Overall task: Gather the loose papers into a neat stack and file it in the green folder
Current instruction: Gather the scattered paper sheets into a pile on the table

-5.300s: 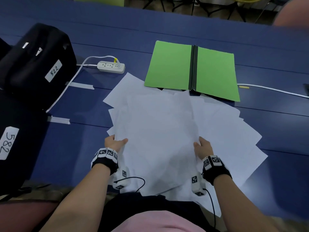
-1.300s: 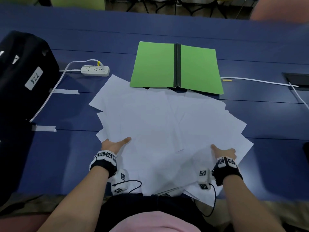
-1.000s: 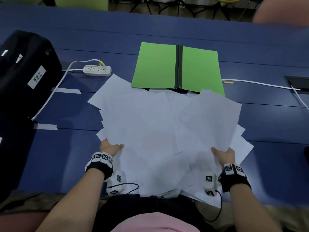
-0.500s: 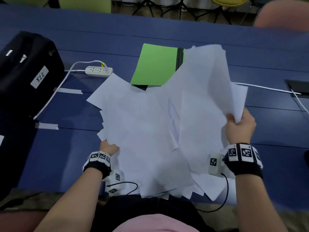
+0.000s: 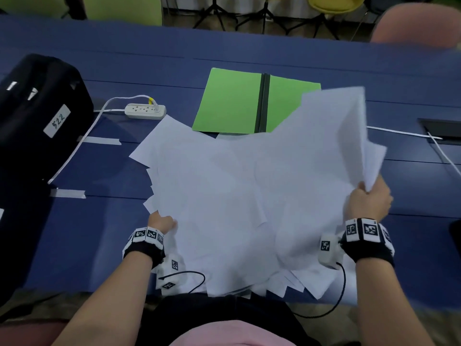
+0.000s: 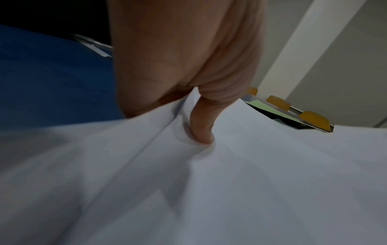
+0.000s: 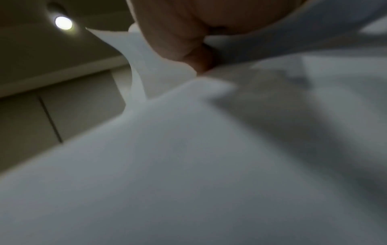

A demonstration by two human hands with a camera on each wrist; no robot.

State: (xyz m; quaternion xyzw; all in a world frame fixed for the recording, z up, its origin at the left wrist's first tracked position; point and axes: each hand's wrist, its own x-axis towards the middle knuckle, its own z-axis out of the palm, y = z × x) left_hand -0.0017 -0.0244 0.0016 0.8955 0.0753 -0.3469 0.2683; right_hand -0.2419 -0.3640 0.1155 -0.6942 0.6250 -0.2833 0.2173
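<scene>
Fingers of the right hand (image 5: 368,204) curl round the raised right edge of the loose papers (image 5: 237,196), lifting those sheets off the blue table (image 5: 74,221). The left hand (image 5: 161,222) pinches the pile's left edge, thumb on top. Beyond the fanned sheets lies the green folder (image 5: 232,101), open flat.

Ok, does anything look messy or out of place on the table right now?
Yes. The white papers are fanned out crookedly, some corners hanging over the table's near edge, and they partly cover the open green folder. The right hand lifts one bunch.
</scene>
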